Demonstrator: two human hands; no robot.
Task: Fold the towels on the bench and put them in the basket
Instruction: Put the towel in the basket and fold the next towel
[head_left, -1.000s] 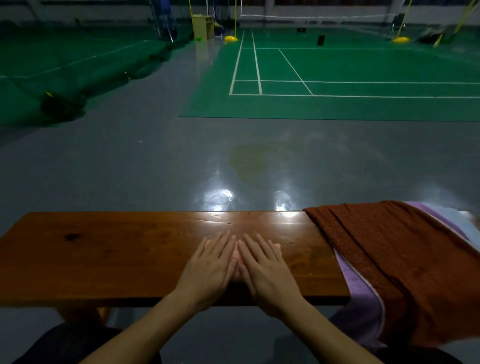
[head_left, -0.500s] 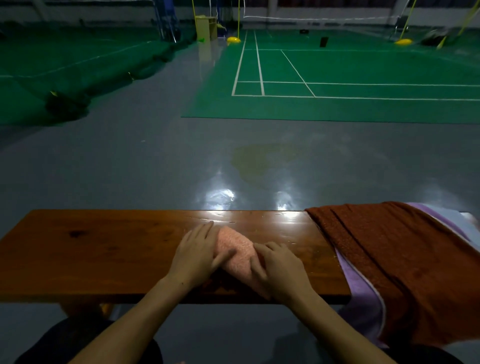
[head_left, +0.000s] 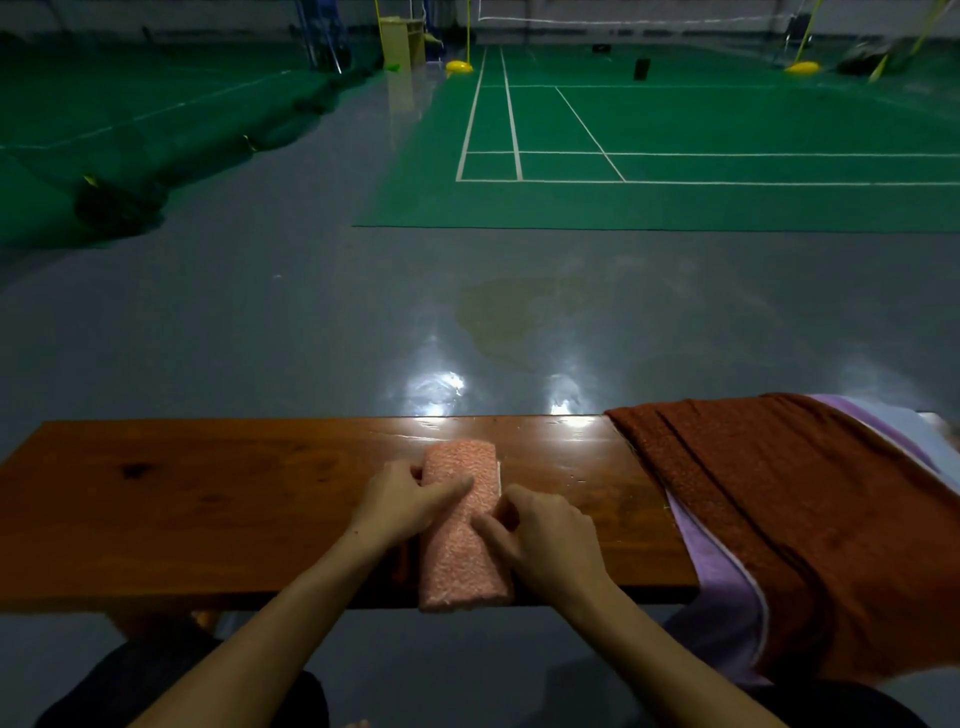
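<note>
Two hands on a folded pink towel (head_left: 462, 525), mid-bench.
Towel lies lengthwise across the wooden bench (head_left: 208, 499), near end overhanging the front edge. Left hand (head_left: 400, 501) grips its left side, thumb on top; right hand (head_left: 545, 538) pinches its right edge. Brown towel (head_left: 769, 519) over purple towel (head_left: 711, 571) drape the bench's right end.

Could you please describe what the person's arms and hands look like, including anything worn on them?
Both forearms are bare up to the frame's lower edge, with no sleeve in view. The left hand and the right hand wear no gloves, and no watch, bracelet or ring can be seen on either. The fingers are slender. The dim lighting hides finer detail such as the nails.
</note>
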